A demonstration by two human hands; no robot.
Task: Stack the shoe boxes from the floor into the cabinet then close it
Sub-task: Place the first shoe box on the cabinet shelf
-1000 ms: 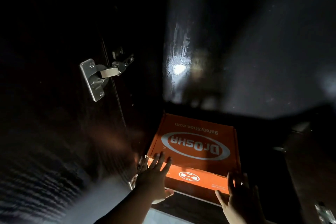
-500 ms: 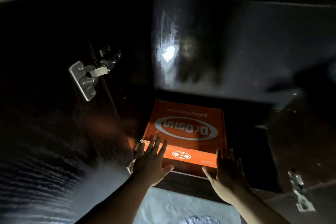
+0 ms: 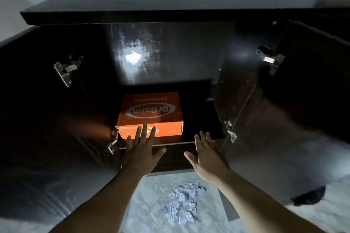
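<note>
Dark wooden cabinet (image 3: pixel 170 4), both doors swung wide: left door (image 3: pixel 43 119) and right door (image 3: pixel 295 111), each showing metal hinges, one upper hinge on the left (image 3: pixel 66 71) and one on the right (image 3: pixel 271 59). Inside, on the cabinet's bottom shelf toward the left side: one orange shoe box (image 3: pixel 151 113), lid on, white oval logo printed upside down to the viewer, front face lit. Left hand (image 3: pixel 141 154): fingers straight and spread, palm down, held at the cabinet's front edge with fingertips overlapping the box's front face; actual contact cannot be told. Right hand (image 3: pixel 207 159): fingers straight and spread, holding nothing, held over the lower front edge to the right of the box and apart from it. Floor (image 3: pixel 147 213): pale, mottled surface. On it, between the forearms: a wad of crumpled white paper (image 3: pixel 182 202). Lower right: a dark, blurred object (image 3: pixel 308 196), unidentifiable.
</note>
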